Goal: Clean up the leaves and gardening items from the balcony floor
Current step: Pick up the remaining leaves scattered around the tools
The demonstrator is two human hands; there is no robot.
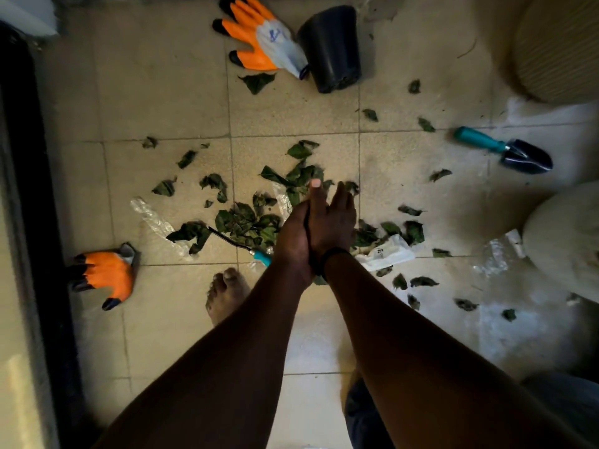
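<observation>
Dark green leaves (251,223) lie heaped on the tiled floor (168,92) directly beneath and just ahead of the hands, with strays scattered well out to both sides. The left hand (293,236) and right hand (334,222) are pressed flat together, palm to palm, fingers pointing away from the person; nothing is visibly held between them.

Just left of the wrists lies a hand rake (240,246) with a teal grip, half under the leaves. Clear plastic (152,218) sits further left, a white wrapper (389,252) just right of the wrists. One orange glove (105,275) lies well to the left; a second orange glove (259,38) lies far ahead, touching a tipped black pot (332,48). A trowel (505,150) rests well to the right. A bare foot (227,296) stands just behind the left wrist.

Hazards, as judged:
- Scooping the heap blind may catch a finger on the rake prongs.
- Dry leaves will likely crumble and spill from bare palms.
- Stepping barefoot risks the rake or slippery plastic.
</observation>
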